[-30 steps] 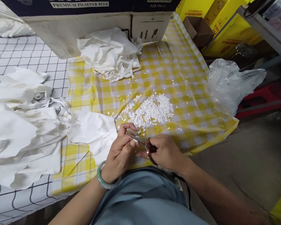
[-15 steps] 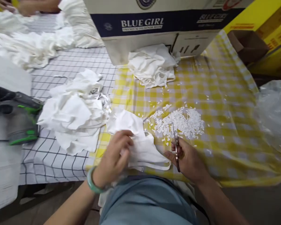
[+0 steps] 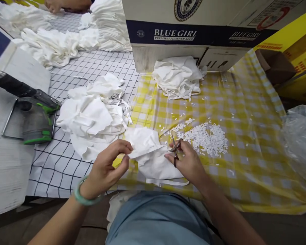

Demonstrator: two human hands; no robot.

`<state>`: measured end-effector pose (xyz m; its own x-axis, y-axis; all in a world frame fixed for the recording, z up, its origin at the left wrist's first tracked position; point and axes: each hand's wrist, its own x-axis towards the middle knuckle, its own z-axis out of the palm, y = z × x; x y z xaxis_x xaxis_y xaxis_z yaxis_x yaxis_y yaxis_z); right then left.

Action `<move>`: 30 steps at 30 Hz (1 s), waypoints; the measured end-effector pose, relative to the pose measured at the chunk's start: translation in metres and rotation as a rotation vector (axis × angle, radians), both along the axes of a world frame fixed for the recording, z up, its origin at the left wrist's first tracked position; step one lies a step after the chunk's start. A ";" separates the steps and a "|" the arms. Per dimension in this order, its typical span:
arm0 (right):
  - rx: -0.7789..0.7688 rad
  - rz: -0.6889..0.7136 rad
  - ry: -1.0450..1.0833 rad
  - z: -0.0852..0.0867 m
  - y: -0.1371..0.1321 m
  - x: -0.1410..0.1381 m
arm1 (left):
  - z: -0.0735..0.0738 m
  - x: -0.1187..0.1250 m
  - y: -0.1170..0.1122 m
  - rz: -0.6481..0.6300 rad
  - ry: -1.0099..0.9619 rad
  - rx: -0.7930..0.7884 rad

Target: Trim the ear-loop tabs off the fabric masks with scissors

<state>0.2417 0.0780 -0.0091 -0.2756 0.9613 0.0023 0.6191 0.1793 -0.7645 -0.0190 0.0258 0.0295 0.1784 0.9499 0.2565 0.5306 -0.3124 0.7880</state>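
My left hand (image 3: 108,166), with a green bangle at the wrist, pinches the edge of a white cloth piece (image 3: 153,158) that lies on the yellow checked tablecloth (image 3: 244,136). My right hand (image 3: 188,163) grips small scissors (image 3: 174,149), their blades pointing up and left at the same cloth. Just right of the scissors lies a heap of small white cut bits (image 3: 206,137).
A pile of white cloths (image 3: 91,115) lies to the left on a black-grid cover, another pile (image 3: 178,76) sits under a Blue Girl beer carton (image 3: 193,37). A green and grey tool (image 3: 33,115) rests far left. A clear plastic bag (image 3: 299,143) hangs at right. Another person's hand (image 3: 56,5) shows top left.
The view swung left and up. My left hand went from the scissors' tip to a white cloth and now pinches its edge. The scissors moved onto that cloth.
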 end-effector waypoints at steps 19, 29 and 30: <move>-0.036 -0.075 0.093 0.003 -0.009 0.000 | 0.001 -0.028 0.033 0.000 0.508 0.116; -0.030 0.134 0.076 -0.006 0.025 -0.031 | -0.015 0.043 0.028 -0.095 0.185 -0.055; -0.039 0.111 0.106 -0.007 0.025 -0.031 | -0.008 0.042 0.028 -0.095 0.099 -0.056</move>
<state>0.2106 0.1027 -0.0161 -0.3807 0.9247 0.0001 0.5127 0.2111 -0.8322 0.0229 0.0535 0.0214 0.2904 0.9397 0.1806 0.5766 -0.3224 0.7507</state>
